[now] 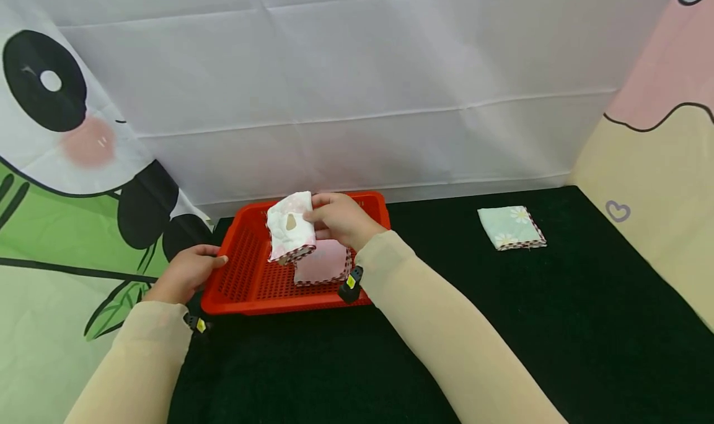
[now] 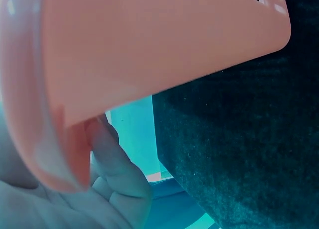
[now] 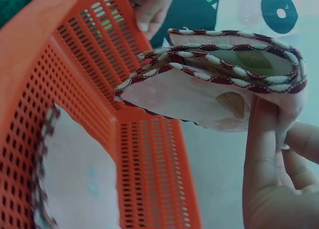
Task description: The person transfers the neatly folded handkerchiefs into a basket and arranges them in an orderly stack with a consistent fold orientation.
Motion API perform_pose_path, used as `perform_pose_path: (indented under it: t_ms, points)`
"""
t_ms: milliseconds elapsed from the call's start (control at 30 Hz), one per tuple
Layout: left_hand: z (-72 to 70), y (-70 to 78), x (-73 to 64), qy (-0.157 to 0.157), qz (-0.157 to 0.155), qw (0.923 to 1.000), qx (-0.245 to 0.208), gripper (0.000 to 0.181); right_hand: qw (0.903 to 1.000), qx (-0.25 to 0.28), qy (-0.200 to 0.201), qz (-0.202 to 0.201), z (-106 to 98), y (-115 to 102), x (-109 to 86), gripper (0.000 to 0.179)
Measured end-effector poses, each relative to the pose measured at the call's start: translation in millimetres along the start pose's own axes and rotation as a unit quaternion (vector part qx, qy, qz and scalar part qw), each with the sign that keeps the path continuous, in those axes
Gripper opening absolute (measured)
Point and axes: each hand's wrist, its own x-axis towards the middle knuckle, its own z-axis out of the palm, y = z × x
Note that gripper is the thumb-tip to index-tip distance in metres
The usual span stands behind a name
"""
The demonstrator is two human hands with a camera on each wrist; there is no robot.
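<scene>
Sleeved right hand (image 1: 340, 220) pinches folded white cloth (image 1: 290, 227) above red basket (image 1: 245, 281), left hand (image 1: 186, 274) seemingly gripping rim; lift-out underway, next carry clear.

Floral folded cloth (image 1: 511, 227) on black table (image 1: 558, 325), panda backdrop (image 1: 61, 132)

basket (image 1: 251, 281): red, perforated
held cloth (image 1: 290, 229): white, pink blotches, red-checked trim
cloth in basket (image 1: 322, 263): pink
far cloth (image 1: 510, 227): pale green, daisies
table (image 1: 558, 325): black
</scene>
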Motion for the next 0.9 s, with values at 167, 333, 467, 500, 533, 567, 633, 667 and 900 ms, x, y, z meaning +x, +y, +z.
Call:
perform_pose_path:
  t_ms: [167, 333, 467, 500, 533, 567, 633, 667, 900]
  points:
    - [-0.5, -1.2, -2.3, 0.003, 0.001, 1.0000, -0.001, 0.050, 0.9989, 0.043, 0.001, 0.018, 13, 10, 11.8, 0.021]
    - [1.3, -1.6, -3.4, 0.004, -0.001, 1.0000, -0.008, 0.050, 0.9971, 0.068, -0.006, 0.035, 18, 19, 28.6, 0.026]
    - [3.0, -2.9, -3.8, 0.004, 0.001, 1.0000, -0.009, 0.049, 0.9950, 0.083, 0.006, 0.055, 13, 29, 42.8, 0.033]
    - [3.3, -3.3, -3.9, 0.004, 0.000, 1.0000, -0.009, 0.049, 0.9943, 0.087, 0.008, 0.062, 12, 32, 45.4, 0.037]
    - [3.3, -3.6, -4.2, 0.004, 0.000, 1.0000, -0.009, 0.049, 0.9938, 0.088, 0.008, 0.068, 11, 34, 47.4, 0.040]
    - [3.3, -3.8, -4.4, 0.004, 0.000, 1.0000, -0.009, 0.048, 0.9932, 0.089, 0.008, 0.074, 10, 37, 49.5, 0.043]
    - [3.0, -3.5, -5.2, 0.005, 0.001, 1.0000, -0.006, 0.048, 0.9922, 0.091, 0.011, 0.085, 7, 41, 52.3, 0.046]
    - [2.8, -3.2, -5.3, 0.005, 0.002, 1.0000, -0.004, 0.048, 0.9920, 0.089, 0.017, 0.088, 6, 43, 53.1, 0.047]
    - [2.0, 2.7, -5.8, 0.004, 0.002, 1.0000, 0.007, 0.049, 0.9885, 0.021, 0.088, 0.121, -10, 52, 59.6, 0.032]
